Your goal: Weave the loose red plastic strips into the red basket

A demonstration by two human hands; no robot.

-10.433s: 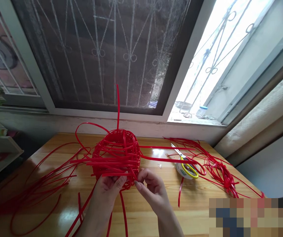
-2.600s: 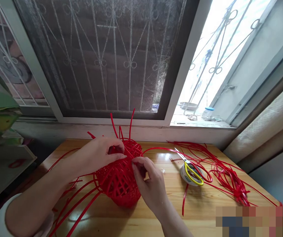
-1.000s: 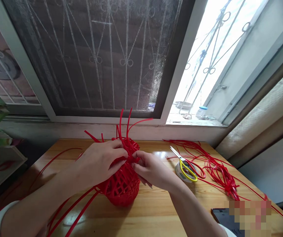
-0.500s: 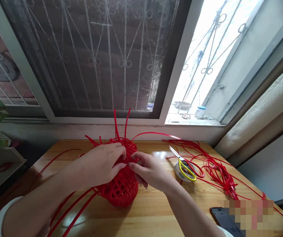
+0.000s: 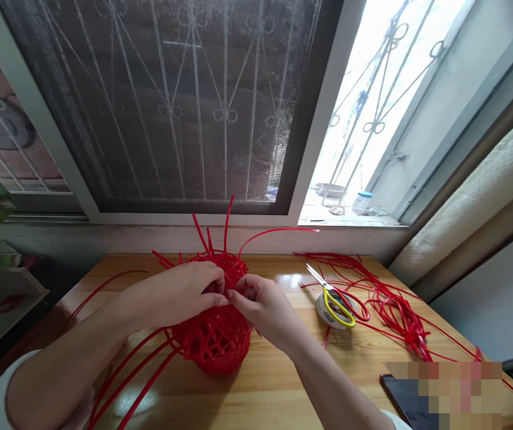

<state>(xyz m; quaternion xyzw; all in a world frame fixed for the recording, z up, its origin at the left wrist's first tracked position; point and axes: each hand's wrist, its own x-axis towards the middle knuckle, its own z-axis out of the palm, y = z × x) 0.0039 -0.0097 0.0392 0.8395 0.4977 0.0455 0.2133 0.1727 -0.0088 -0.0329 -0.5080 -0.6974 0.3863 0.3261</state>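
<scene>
A round woven piece of red strips sits on the wooden table, with loose strip ends sticking up at its back and trailing to the lower left. My left hand is closed at its upper part, thumb and fingers pinching a red strip. Right beside it, my right hand pinches the red weave too, its fingertips nearly touching my left thumb. The exact strip between the fingers is mostly hidden.
Scissors with yellow and red handles rest on a roll of tape to the right. Beyond lies a bundle of red strips. A phone is at the lower right. The window frame rises behind the table.
My right hand has moved slightly left, its fingers closing in toward my left thumb. One upright strip end has tilted left, and the long curved strip at the back has shifted a little.
</scene>
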